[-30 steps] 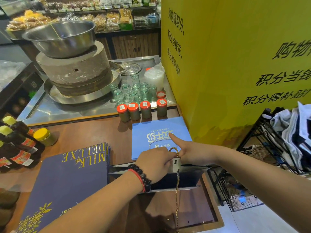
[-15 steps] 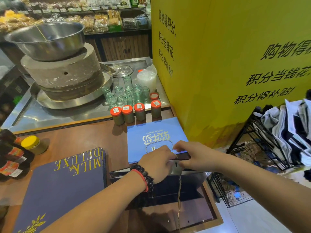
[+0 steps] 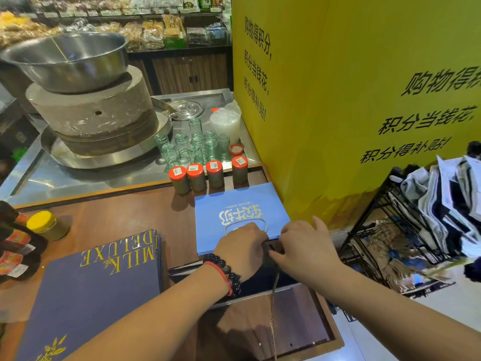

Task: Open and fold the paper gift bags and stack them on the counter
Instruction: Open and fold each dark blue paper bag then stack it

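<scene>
Both hands, left and right, pinch the dark bag's top edge, fingers curled narrow, on a brown counter beside a yellow pillar.

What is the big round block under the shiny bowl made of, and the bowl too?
The round block looks like rough grey stone: dull, speckled and chipped, probably a millstone. The bowl looks like polished steel, since it is silvery and mirrors the lights.
</scene>
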